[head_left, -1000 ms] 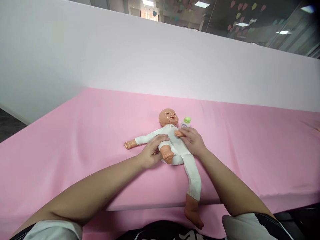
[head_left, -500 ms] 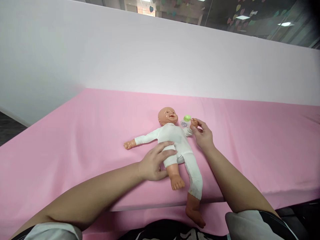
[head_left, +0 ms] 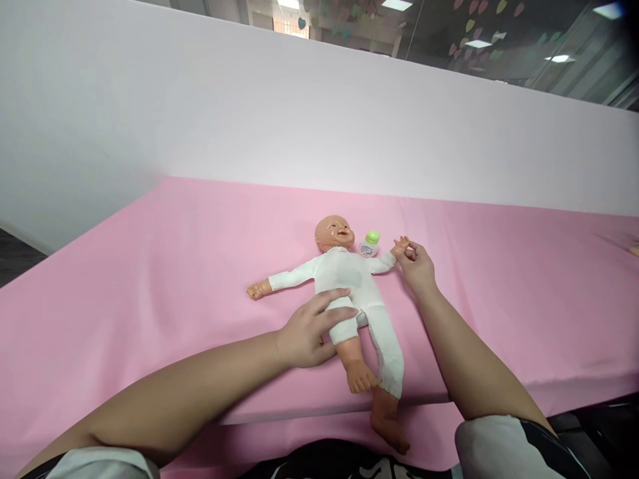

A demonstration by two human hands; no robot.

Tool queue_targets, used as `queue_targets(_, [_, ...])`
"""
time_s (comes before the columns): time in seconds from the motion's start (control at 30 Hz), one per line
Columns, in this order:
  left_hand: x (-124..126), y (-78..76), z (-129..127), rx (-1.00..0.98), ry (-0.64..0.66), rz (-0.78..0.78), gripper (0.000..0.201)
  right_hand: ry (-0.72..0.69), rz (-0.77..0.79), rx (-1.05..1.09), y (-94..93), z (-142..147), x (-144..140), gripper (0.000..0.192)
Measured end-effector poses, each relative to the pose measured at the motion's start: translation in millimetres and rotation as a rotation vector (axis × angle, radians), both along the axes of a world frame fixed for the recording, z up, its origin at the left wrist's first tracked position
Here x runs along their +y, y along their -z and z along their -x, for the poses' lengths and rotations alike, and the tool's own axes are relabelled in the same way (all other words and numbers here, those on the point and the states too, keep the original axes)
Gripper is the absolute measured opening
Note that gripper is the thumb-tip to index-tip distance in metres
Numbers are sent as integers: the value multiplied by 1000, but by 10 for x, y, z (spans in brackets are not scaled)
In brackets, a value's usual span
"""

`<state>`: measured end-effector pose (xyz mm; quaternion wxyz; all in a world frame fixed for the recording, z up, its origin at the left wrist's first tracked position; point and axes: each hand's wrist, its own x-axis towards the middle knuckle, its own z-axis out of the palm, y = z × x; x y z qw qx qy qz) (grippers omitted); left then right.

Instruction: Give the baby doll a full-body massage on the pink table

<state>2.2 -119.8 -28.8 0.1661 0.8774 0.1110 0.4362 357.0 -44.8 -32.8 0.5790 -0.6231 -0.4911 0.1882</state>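
Note:
A baby doll (head_left: pixel 349 269) in a white suit lies face up, its head away from me and its legs toward the near edge of the pink cloth. My left hand (head_left: pixel 312 330) is wrapped round the thigh on the left, fingers over the top and thumb lower down beside it. With thumb and fingers, my right hand (head_left: pixel 418 267) pinches the doll's hand on the right, that arm stretched outward. Between the doll's head and this arm is a small white bottle (head_left: pixel 369 249) with a green cap and a printed label.
Pink cloth (head_left: pixel 210 233) covers the table, and one doll foot hangs over its front edge. A white wall (head_left: pixel 349 126) rises behind, with glass bearing heart-shaped stickers above it. Something blurred (head_left: pixel 633 251) shows at the far right edge.
My right hand has moved right, straightening the doll's arm away from the bottle. The leg under my left hand has shifted slightly toward me, its foot now nearer the other leg.

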Motion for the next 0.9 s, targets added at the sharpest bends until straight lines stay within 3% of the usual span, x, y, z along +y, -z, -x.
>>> queue_targets(0.07, [74, 14, 23, -25, -35, 85, 63, -42, -83, -105, -73, 209, -91, 55])
queue_targets(0.2, [251, 30, 42, -88, -134, 301, 60, -217, -189, -381, -135, 593, -227, 35])
queue_targets(0.3, [349, 38, 32, -131, -175, 413, 57, -387, -242, -602, -129, 734, -246, 27])
queue_targets(0.37, [368, 36, 28, -130, -170, 422, 57, -431, -248, -639, -122, 756, -242, 30])
queue_targets(0.57, [241, -43, 48, -69, -125, 245, 58, -240, -139, -395, -94, 619, -199, 35])
queue_targets(0.73, [15, -106, 12, 16, 103, -40, 67, -93, -113, 16, 24, 214, -5, 53])
queue_targets(0.9, [-137, -115, -28, 138, 209, -158, 65, 105, 171, 53, 190, -298, 148, 64])
